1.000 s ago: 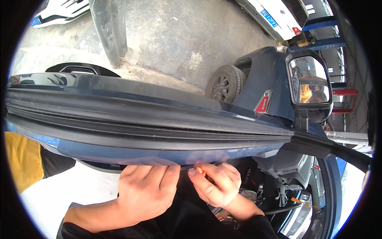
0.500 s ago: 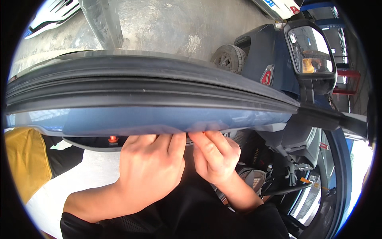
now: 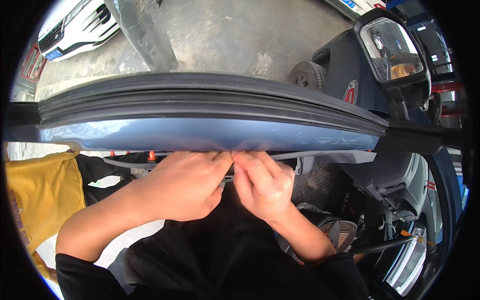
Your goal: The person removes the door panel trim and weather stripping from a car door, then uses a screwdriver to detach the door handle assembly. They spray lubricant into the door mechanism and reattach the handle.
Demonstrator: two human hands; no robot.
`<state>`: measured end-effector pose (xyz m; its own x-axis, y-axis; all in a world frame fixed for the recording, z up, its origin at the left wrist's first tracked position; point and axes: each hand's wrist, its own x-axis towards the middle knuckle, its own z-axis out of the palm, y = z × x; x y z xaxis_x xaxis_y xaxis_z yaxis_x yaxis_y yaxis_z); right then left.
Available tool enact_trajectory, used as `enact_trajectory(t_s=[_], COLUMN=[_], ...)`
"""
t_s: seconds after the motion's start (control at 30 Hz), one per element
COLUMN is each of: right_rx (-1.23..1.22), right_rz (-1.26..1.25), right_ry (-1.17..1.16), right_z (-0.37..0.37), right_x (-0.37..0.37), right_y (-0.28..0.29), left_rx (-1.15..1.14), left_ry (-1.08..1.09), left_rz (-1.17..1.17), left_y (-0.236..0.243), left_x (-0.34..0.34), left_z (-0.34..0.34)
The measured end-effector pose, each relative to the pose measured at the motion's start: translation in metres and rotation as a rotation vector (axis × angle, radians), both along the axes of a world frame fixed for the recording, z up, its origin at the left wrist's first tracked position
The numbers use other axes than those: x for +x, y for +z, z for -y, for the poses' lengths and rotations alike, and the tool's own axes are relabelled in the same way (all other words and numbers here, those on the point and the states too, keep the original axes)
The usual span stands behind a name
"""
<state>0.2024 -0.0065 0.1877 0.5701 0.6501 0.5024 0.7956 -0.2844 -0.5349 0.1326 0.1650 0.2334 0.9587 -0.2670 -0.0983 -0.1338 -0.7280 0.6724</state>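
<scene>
My left hand [image 3: 185, 182] and my right hand [image 3: 263, 182] meet with curled fingers at the lower edge of a blue painted door section [image 3: 210, 132], below a ribbed black rubber window seal [image 3: 210, 100]. My right thumb and forefinger are pinched close to my left fingertips; what either holds, if anything, is hidden. Just under that edge runs a grey trim panel [image 3: 330, 157], partly behind my hands, with small orange clips [image 3: 152, 155] showing to the left.
A person in a yellow top [image 3: 42, 200] stands at left. The side mirror [image 3: 392, 50] and front wheel [image 3: 306, 75] are at upper right, a white car [image 3: 75, 25] and a pillar [image 3: 140, 35] beyond the door. A seat and dark cabin interior [image 3: 340, 210] show at lower right.
The orange piece seen between my right fingers is now hidden. My hands have moved up against the blue edge, closer together, and the door's band sits higher in view.
</scene>
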Motion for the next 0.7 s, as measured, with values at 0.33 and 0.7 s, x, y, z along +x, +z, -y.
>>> enact_trajectory(t_s=[0.33,0.7], right_rx=[-0.140,0.066], right_rz=[0.247,0.380], right_ry=[0.049,0.090], right_z=[0.022,0.034], right_x=[0.018,0.023], right_y=[0.027,0.006], left_rx=[-0.034,-0.289], left_ry=[-0.295,-0.403], left_rz=[-0.438,-0.459], left_y=[0.006,-0.003], left_x=[0.025,0.032], left_z=[-0.018,-0.026])
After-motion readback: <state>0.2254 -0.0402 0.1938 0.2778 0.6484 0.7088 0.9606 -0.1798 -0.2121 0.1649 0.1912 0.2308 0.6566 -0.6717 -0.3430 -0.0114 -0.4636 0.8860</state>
